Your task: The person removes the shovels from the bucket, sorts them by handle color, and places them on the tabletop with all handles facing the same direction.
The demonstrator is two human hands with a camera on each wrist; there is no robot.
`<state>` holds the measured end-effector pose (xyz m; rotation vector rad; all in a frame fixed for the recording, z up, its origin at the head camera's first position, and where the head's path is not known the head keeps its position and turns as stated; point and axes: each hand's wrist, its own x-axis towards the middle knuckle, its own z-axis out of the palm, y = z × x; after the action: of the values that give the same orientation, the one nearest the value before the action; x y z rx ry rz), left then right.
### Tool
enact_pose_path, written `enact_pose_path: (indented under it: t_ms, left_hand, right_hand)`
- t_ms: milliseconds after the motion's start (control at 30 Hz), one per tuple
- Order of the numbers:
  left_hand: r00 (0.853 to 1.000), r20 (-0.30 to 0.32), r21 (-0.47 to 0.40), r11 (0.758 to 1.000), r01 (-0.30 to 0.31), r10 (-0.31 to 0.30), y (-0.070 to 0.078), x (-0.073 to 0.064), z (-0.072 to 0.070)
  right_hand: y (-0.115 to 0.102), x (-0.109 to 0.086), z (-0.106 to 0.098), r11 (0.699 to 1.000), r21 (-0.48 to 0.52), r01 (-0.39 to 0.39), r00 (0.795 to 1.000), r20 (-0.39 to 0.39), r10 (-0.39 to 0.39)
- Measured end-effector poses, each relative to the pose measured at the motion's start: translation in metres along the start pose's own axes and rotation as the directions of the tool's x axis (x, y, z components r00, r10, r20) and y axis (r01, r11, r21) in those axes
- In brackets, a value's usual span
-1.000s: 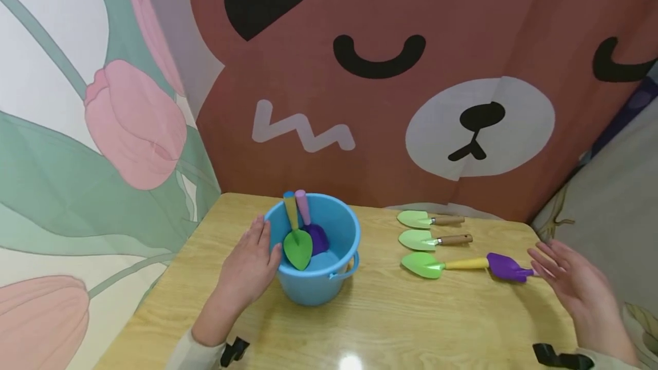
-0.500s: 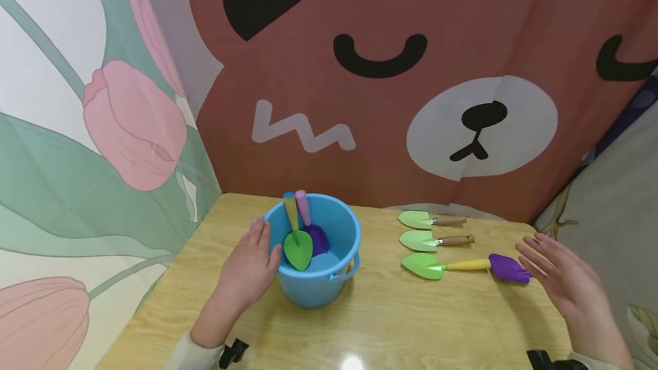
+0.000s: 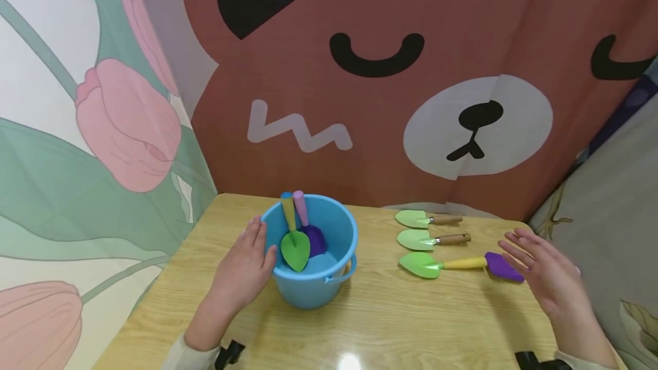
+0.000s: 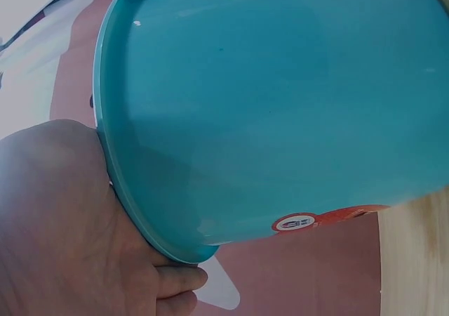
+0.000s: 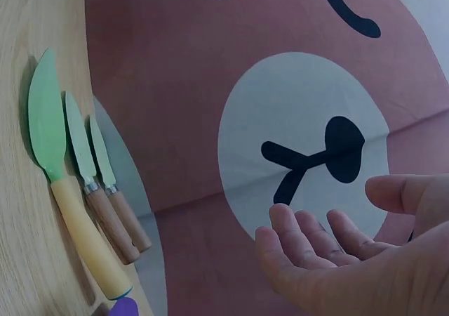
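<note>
My left hand (image 3: 240, 272) rests with straight fingers against the left rim of a light blue bucket (image 3: 309, 294). In the left wrist view the fingers lie along the bucket's outer rim. Inside lean a green toy trowel (image 3: 295, 251) with a yellow handle and a purple toy shovel (image 3: 317, 242) with a pink handle. My right hand (image 3: 555, 281), palm up and holding nothing, hovers by another purple shovel (image 3: 501, 267), covering its handle. Left of that shovel lies a second green trowel (image 3: 421, 265), yellow-handled. Behind it are two pale green trowels (image 3: 417, 240) with wooden handles.
Everything stands on a wooden table (image 3: 390, 318). A brown bear-print curtain (image 3: 308, 90) hangs at its back edge. Tulip-print cloth (image 3: 128, 124) is on the left, and a pale cloth (image 3: 612, 204) borders the right side.
My right hand has drifted left, now hiding the handle of the purple shovel on the table. My left hand and the bucket stay together; the view has shifted slightly.
</note>
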<state>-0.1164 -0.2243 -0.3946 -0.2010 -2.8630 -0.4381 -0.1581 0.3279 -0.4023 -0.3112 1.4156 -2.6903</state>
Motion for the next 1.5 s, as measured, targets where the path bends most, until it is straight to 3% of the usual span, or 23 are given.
enact_pose_path:
  t_ms: [300,500,600,933,1200,1500]
  left_hand:
    - [1.000,0.007,-0.003,1.000,0.003,-0.003,0.000,0.000,0.000]
    - [1.000,0.006,-0.001,1.000,0.001,-0.001,0.001,0.000,-0.001]
    - [1.000,0.008,-0.001,1.000,0.004,-0.004,0.001,0.000,-0.001]
    - [1.000,-0.004,0.001,1.000,0.000,0.000,0.001,0.001,0.000]
    - [1.000,0.003,-0.001,1.000,0.005,-0.005,0.001,0.001,0.001]
    - [1.000,0.009,0.004,1.000,0.006,-0.006,0.001,0.001,0.000]
  right_hand:
    - [0.005,0.002,0.019,0.993,-0.051,0.102,0.985,0.144,-0.094]
    - [0.008,0.003,0.035,0.956,-0.218,0.198,0.973,0.158,-0.166]
    - [0.008,0.003,0.042,0.939,-0.283,0.195,0.978,0.133,-0.163]
    - [0.008,0.007,0.062,0.918,-0.352,0.185,0.981,0.122,-0.151]
    - [0.011,0.014,0.079,0.879,-0.449,0.162,0.987,0.072,-0.145]
    - [0.014,0.019,0.096,0.879,-0.441,0.179,0.983,0.111,-0.145]
